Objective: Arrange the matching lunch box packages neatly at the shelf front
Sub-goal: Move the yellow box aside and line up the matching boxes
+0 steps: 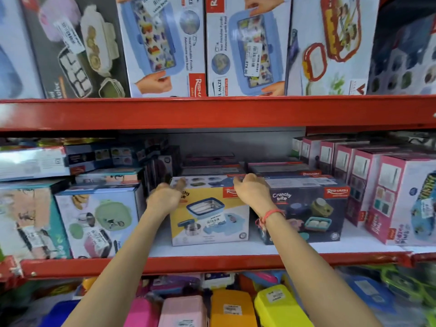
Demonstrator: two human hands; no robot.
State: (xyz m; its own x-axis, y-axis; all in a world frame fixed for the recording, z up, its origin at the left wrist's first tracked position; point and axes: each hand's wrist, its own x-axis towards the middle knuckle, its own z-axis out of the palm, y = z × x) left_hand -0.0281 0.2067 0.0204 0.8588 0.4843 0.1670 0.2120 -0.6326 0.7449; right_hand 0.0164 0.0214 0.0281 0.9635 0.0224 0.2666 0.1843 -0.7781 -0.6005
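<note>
A yellow and white Crunchy Bite lunch box package (210,215) stands on the middle shelf, set back a little from the red front rail. To its right a dark blue Crunchy Bite package (306,208) stands beside it. My left hand (165,197) rests against the yellow package's upper left corner, fingers bent over the top edge. My right hand (252,188) lies on the package's top right corner, fingers curled over the back of the top. More flat packages (278,168) are stacked behind both.
Green and teal boxes (96,220) crowd the shelf's left; pink Kidzo boxes (398,199) stand in a row at right. The red shelf rail (212,264) runs in front. Blue maze boxes (245,48) fill the upper shelf. Coloured plastic lunch boxes (233,308) lie below.
</note>
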